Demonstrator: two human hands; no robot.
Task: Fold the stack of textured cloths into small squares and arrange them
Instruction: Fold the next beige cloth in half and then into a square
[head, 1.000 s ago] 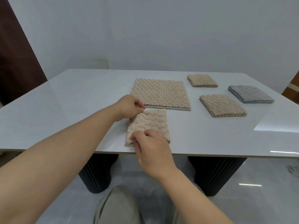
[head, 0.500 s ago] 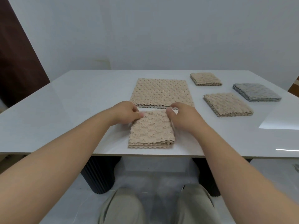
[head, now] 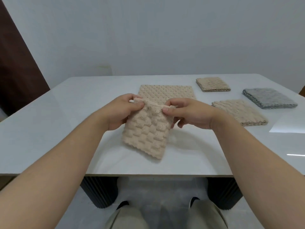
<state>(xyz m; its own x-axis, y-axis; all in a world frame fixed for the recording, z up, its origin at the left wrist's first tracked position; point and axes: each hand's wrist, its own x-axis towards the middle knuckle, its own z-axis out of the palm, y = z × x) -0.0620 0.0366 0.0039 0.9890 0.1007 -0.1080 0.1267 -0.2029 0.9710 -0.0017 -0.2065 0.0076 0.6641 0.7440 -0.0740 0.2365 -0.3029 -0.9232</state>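
Observation:
A folded beige textured cloth (head: pixel 146 134) hangs above the white table (head: pixel 49 129), lifted off its surface. My left hand (head: pixel 120 111) pinches its top left corner and my right hand (head: pixel 189 113) pinches its top right edge. Behind my hands lies the stack of unfolded beige cloths (head: pixel 166 93), flat on the table and partly hidden by my fingers. Three folded squares lie at the right: a beige one (head: pixel 212 84) at the back, a larger beige one (head: pixel 239 113) nearer, and a grey one (head: pixel 269 98) furthest right.
The table's front edge (head: pixel 148 175) runs just below the hanging cloth, with dark ribbed legs (head: pixel 99 192) beneath it. A dark brown panel (head: pixel 16 71) stands at the left. My knees (head: pixel 165 217) show under the table.
The folded cloth lay flat on the table with both hands at its far corners; now both hands have raised it by its top edge so that it hangs in the air.

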